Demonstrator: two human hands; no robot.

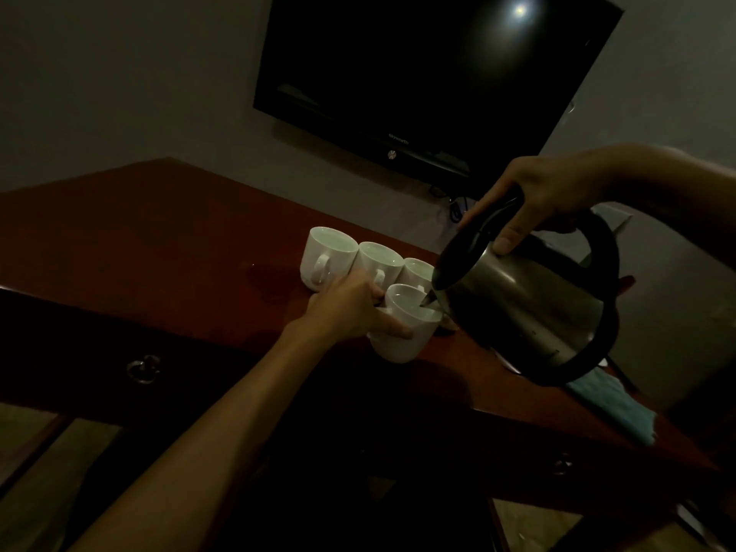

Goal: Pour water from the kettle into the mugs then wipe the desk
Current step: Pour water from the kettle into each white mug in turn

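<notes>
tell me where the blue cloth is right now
In the head view, the blue cloth lies at the desk's right front edge, just below the tilted kettle.

Two bare forearms in view, no sleeves visible. Left hand [350, 308], right hand [545, 197]: no rings, watch or gloves seen. Short trimmed nails. Dim light, fine detail unreadable.

Non-task items: dim room, wall and drawer fittings.
Black television [418, 73] mounted on grey wall [119, 73], screen off, one light reflection near its top. Cables [454, 209] hang below it. Metal ring pull [143, 368] on dark drawer front [79, 336].
</notes>
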